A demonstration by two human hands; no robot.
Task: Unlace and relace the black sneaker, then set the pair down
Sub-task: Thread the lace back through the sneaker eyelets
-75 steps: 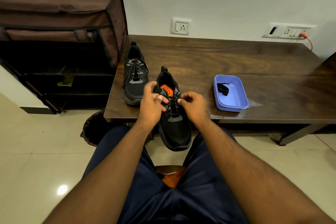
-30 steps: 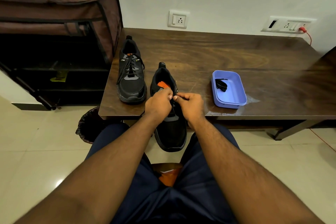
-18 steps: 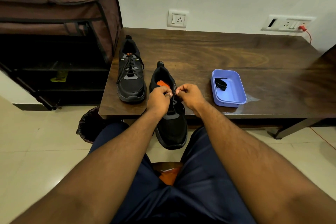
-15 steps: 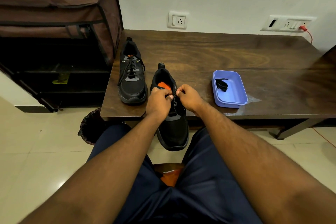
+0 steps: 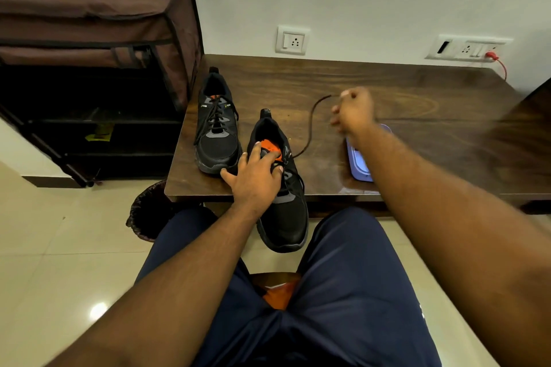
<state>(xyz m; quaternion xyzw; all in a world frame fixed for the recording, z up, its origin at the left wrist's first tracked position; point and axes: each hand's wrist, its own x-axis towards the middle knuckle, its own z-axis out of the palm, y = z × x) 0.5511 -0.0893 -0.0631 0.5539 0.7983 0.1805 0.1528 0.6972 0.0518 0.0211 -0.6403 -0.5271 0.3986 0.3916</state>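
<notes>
Two black sneakers sit at the near left corner of the dark wooden surface [image 5: 387, 104]. The far sneaker [image 5: 217, 131] stands fully on it, laced, toe toward the person. The near sneaker [image 5: 281, 188] lies just beside it, its toe overhanging the front edge above the person's lap. The left hand [image 5: 256, 179] presses down on the near sneaker's tongue and collar, its grip spread, fingers splayed over the orange lining. The right hand [image 5: 353, 112] is raised above the surface, blurred, its grip pinched on the end of a black lace [image 5: 310, 128] that runs in a curve back to the near sneaker's eyelets. A blue tray [image 5: 359, 164] rests on the surface, partly hidden under the right forearm.
</notes>
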